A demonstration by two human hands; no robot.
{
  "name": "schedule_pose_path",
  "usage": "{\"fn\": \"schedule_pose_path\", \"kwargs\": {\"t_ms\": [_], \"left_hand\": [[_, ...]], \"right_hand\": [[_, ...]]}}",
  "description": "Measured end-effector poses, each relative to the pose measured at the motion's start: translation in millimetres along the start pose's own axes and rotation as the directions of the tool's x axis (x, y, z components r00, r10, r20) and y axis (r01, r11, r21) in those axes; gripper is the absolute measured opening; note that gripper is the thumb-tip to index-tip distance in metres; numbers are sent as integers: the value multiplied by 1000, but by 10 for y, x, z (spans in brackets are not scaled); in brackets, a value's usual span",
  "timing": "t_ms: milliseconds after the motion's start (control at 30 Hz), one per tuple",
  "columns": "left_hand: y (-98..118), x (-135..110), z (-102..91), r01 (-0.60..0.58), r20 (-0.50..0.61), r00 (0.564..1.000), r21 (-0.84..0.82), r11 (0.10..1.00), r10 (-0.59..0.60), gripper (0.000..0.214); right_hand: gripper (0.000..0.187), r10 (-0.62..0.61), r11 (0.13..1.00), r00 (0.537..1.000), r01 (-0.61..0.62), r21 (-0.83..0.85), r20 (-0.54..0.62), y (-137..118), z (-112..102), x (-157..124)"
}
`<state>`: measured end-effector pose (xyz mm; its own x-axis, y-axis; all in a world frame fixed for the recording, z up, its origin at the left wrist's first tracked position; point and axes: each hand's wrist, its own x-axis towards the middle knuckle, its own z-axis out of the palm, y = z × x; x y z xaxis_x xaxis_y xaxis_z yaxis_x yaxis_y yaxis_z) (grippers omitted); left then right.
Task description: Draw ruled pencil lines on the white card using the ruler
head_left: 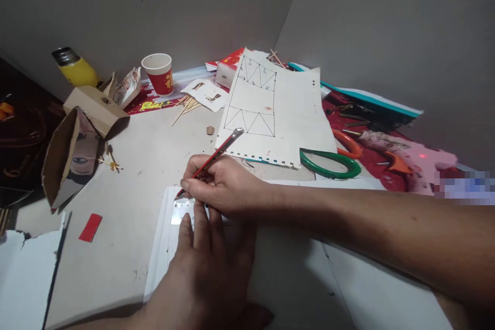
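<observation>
The ruler (pixel 178 214) lies on a white sheet (pixel 158 260) that rests on the surface (pixel 124 175). The right hand (pixel 220 183) has a snug grip on a pencil (pixel 211 161) — thumb and fingers closed round it, low down near the point. The pencil leans, and its tip is at the far edge of the ruler, close to the ruler's left end. The left hand (pixel 212 268) comes from the near side of the ruler. Its fingers are a bit spread and rest on top of the ruler, so its grip is open and not wrapped round anything.

Past the ruler and to its right is a page with triangles drawn on it (pixel 297 118). A small red piece (pixel 90 227) lies well to the left of the ruler.

I think the step now is marking or drawing a line on the sheet along the ruler. The next move seems to call for a steady left hand — if the ruler slips, the line could go crooked — while the pencil tip slides gently along that far edge.
</observation>
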<state>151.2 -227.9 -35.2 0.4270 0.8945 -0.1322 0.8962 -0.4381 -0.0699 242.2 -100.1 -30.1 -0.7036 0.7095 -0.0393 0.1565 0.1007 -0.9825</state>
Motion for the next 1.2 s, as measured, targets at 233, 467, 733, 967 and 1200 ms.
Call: {"fn": "schedule_pose_path", "kwargs": {"t_ms": [233, 467, 733, 967, 1200], "left_hand": [[-19, 5, -38, -22, 26, 999, 6, 1000, 22, 112], [-35, 31, -106, -11, 95, 995, -16, 1000, 13, 112], [-26, 26, -134, 28, 69, 997, -42, 999, -25, 101], [-48, 8, -139, -4, 27, 1000, 0, 1000, 4, 102], [-118, -19, -44, -74, -13, 997, 92, 993, 75, 122]], "right_hand": [[11, -44, 997, 998, 46, -67, 37, -54, -12, 16], [12, -41, 995, 998, 45, -84, 54, -53, -13, 40], [18, -89, 987, 994, 95, -127, 58, -68, -24, 83], [16, -99, 980, 992, 111, -166, 78, -48, -81, 70], [14, -107, 961, 989, 130, -243, 104, -49, -145, 38]]}}
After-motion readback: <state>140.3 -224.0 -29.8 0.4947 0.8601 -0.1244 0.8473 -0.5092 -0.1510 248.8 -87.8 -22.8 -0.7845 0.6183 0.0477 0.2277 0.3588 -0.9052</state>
